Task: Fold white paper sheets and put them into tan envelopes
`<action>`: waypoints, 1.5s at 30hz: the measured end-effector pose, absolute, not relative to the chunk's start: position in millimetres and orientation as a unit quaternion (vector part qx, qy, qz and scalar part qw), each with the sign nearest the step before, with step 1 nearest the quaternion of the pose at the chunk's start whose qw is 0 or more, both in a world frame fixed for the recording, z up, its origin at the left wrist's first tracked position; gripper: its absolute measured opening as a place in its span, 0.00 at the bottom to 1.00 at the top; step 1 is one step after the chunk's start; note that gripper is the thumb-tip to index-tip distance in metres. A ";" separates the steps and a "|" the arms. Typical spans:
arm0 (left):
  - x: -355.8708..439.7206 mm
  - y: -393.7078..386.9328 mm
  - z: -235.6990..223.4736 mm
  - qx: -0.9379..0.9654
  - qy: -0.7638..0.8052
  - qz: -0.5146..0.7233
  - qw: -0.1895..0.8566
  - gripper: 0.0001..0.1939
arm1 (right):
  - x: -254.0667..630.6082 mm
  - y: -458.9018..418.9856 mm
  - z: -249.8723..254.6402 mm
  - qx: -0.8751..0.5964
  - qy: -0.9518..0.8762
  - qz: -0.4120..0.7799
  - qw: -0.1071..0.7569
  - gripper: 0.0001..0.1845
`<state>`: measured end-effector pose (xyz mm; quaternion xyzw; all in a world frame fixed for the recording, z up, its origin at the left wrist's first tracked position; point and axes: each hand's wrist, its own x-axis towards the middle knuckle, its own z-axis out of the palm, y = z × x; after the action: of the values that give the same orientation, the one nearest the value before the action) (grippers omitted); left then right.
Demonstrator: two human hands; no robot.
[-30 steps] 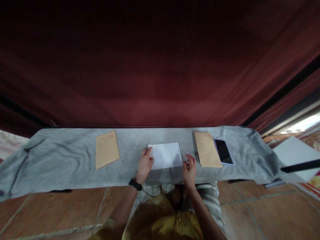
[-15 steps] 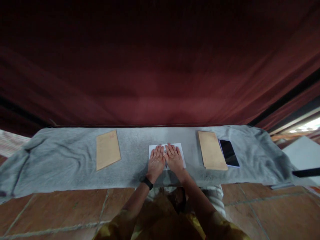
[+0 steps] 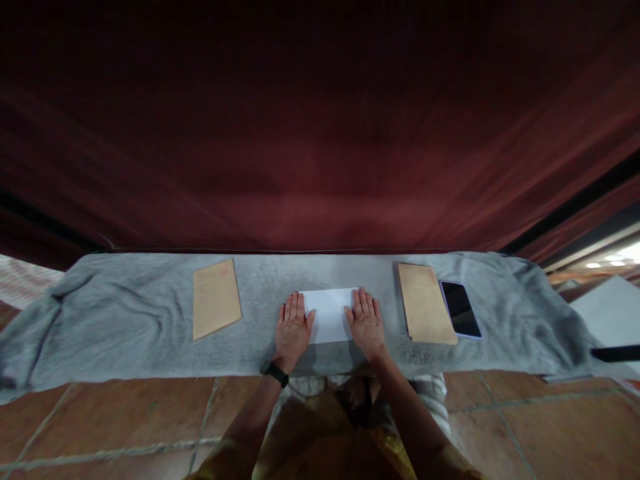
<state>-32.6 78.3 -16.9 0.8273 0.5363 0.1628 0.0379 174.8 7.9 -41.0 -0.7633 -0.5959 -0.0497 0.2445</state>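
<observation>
A white sheet of paper [image 3: 329, 316], perhaps folded, lies flat on the grey cloth in front of me. My left hand [image 3: 293, 328] rests on its left edge, palm down with the fingers stretched out. On the right edge, my right hand [image 3: 367, 324] presses flat in the same way, thumb pointing inward. Neither hand grips anything. The middle of the paper shows between the two thumbs, while its side edges are partly hidden under the hands.
A brown envelope [image 3: 216, 300] lies to the left on the grey cloth [image 3: 150, 320]. To the right is a stack of brown envelopes [image 3: 427, 304], with a dark-screened phone [image 3: 461, 309] beside it. A dark red curtain [image 3: 320, 220] hangs behind the table's far edge.
My hands have slid apart, from side by side at the paper's middle out to its left and right edges. The paper's centre is now uncovered.
</observation>
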 end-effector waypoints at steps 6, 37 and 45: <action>-40.7 77.2 -19.6 0.803 0.567 0.183 0.022 0.30 | 183.8 -4.5 -44.3 -0.778 -0.573 -0.049 0.253 0.33; -12.3 97.9 -13.0 0.860 0.492 0.131 0.014 0.29 | 125.4 -59.0 -39.7 -0.767 -0.583 -0.073 0.257 0.33; -18.8 43.1 -15.2 0.898 0.421 0.130 0.018 0.28 | 124.3 -60.8 -39.9 -0.772 -0.580 -0.068 0.251 0.34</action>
<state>-18.8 43.1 -15.2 0.8977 0.4206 0.1305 0.0182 124.3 -60.8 -39.9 -0.7717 -0.5805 -0.0683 0.2507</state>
